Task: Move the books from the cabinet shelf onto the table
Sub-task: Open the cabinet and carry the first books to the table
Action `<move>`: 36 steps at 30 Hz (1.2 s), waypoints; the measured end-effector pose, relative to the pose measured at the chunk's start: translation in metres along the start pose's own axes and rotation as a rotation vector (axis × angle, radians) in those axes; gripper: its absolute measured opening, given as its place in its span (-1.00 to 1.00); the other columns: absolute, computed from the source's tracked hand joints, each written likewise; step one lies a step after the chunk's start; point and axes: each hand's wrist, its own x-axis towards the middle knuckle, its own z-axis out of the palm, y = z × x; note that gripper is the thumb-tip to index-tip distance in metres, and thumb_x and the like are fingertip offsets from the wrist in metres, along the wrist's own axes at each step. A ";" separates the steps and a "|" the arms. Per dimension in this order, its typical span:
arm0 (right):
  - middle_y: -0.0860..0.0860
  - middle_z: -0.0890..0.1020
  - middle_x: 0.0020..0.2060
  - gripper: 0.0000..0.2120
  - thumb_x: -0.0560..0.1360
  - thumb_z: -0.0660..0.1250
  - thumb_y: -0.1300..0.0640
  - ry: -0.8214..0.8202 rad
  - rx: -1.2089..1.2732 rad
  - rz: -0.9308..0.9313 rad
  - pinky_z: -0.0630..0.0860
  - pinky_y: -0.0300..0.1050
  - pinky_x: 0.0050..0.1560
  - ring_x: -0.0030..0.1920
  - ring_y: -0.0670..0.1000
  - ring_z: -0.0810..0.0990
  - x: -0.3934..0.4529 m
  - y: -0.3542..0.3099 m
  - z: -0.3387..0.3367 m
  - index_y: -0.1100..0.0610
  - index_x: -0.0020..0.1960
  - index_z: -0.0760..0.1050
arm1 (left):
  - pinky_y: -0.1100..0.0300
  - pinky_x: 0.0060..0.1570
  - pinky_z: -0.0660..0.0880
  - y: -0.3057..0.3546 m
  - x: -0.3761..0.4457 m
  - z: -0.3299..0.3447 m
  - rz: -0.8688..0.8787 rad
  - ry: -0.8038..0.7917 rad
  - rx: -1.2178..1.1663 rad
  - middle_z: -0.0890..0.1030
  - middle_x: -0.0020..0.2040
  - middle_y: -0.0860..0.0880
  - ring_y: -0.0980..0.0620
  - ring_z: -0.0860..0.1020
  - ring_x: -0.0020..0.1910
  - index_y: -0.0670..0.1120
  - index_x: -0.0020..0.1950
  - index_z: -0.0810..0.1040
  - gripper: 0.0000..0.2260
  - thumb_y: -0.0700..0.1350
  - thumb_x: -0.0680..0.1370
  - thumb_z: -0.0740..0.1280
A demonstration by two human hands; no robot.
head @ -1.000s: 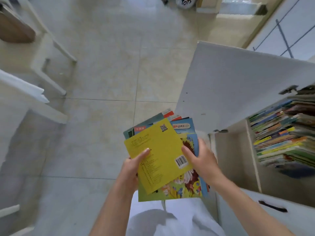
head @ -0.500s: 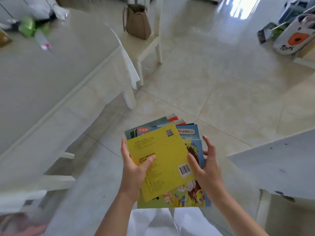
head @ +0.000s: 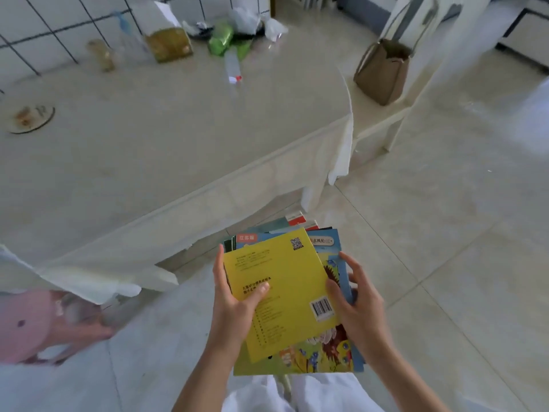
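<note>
Stack of thin books (head: pixel 300 295), yellow back cover uppermost with barcode and QR code, held in the air just off the near corner of the table (head: pixel 178 138), not resting on it. Left hand (head: pixel 234 304) gripping the stack's left edge, thumb pressed on the yellow cover, fingers beneath. Right hand (head: pixel 356 307) at the stack's right edge, thumb on the cover beside the barcode, fingers loosely spread and curled round the edges of the lower books. Lower books fanned out beyond the yellow one, blue and illustrated covers showing. Table draped in a pale cloth, corner fold hanging toward the floor. On the table's far side: clear plastic bottle (head: pixel 232 66) lying flat, green packet (head: pixel 221 40), bag of yellowish contents (head: pixel 167 43), crumpled white wrappers. At the table's left edge, a round dish (head: pixel 29 117). Beyond the table's right corner, a white chair (head: pixel 395 120) bearing a brown bag (head: pixel 383 69). Below the table's near-left edge, a blurred pink object (head: pixel 35 325).
</note>
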 end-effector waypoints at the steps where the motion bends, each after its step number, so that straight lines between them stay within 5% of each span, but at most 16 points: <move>1: -0.09 0.59 0.01 -0.55 0.53 0.34 0.10 -0.022 -0.013 -0.011 0.66 -0.11 -0.32 -0.15 -0.06 0.69 0.014 -0.009 0.004 -0.29 0.30 0.31 | -0.23 0.22 0.48 0.005 0.012 -0.002 -0.005 0.024 -0.010 0.43 0.38 0.15 -0.03 0.48 0.31 0.58 0.34 0.04 -0.13 -0.16 0.43 0.50; 18: -0.24 0.62 -0.02 -0.61 0.55 0.30 0.14 -0.395 -0.172 -0.228 0.64 -0.07 -0.34 -0.23 -0.17 0.68 0.230 -0.163 0.114 -0.20 0.29 0.37 | -0.11 0.23 0.48 0.086 0.191 -0.063 -0.040 0.416 -0.184 0.49 0.21 0.27 0.09 0.50 0.24 0.31 0.48 0.09 -0.12 -0.19 0.39 0.53; 23: -0.35 0.48 0.05 -0.32 0.50 0.37 0.19 -0.460 -0.108 -0.179 0.67 -0.01 -0.16 -0.09 -0.11 0.68 0.275 -0.201 0.182 -0.22 0.45 0.11 | -0.03 0.14 0.53 0.100 0.246 -0.114 -0.025 0.479 -0.208 0.52 0.27 0.14 0.11 0.54 0.19 0.32 0.49 0.06 -0.09 -0.21 0.40 0.53; 27: -0.09 0.43 0.24 -0.06 0.34 0.50 0.03 -0.513 -0.133 -0.027 0.62 0.15 0.02 0.09 0.05 0.63 0.311 -0.233 0.228 -0.28 0.47 -0.05 | -0.04 0.08 0.56 0.119 0.290 -0.159 -0.022 0.495 -0.211 0.57 0.20 0.08 0.04 0.59 0.14 0.33 0.48 0.04 -0.06 -0.23 0.38 0.54; 29: 0.00 0.55 0.15 -0.14 0.37 0.53 0.13 -0.596 -0.056 0.104 0.65 0.02 -0.05 -0.03 0.01 0.68 0.325 -0.250 0.245 -0.11 0.48 0.09 | -0.12 0.14 0.54 0.125 0.309 -0.177 -0.020 0.487 -0.170 0.57 0.18 0.10 0.07 0.60 0.12 0.39 0.46 0.00 -0.02 -0.21 0.36 0.56; 33: -0.04 0.71 -0.04 -0.55 0.34 0.55 0.20 -0.675 -0.116 0.106 0.60 -0.29 -0.28 -0.19 -0.14 0.71 0.353 -0.271 0.269 0.08 0.16 0.48 | -0.08 0.22 0.49 0.134 0.340 -0.201 0.005 0.423 -0.160 0.51 0.31 0.13 0.07 0.55 0.24 0.53 0.39 -0.06 0.06 -0.17 0.30 0.59; 36: -0.11 0.69 -0.07 -0.59 0.34 0.55 0.26 -0.652 -0.121 0.021 0.59 -0.31 -0.25 -0.21 -0.22 0.68 0.370 -0.276 0.281 -0.02 0.07 0.47 | 0.10 0.07 0.59 0.140 0.360 -0.213 0.019 0.336 -0.182 0.63 0.17 0.12 0.12 0.62 0.11 0.21 0.48 0.21 -0.11 -0.29 0.32 0.56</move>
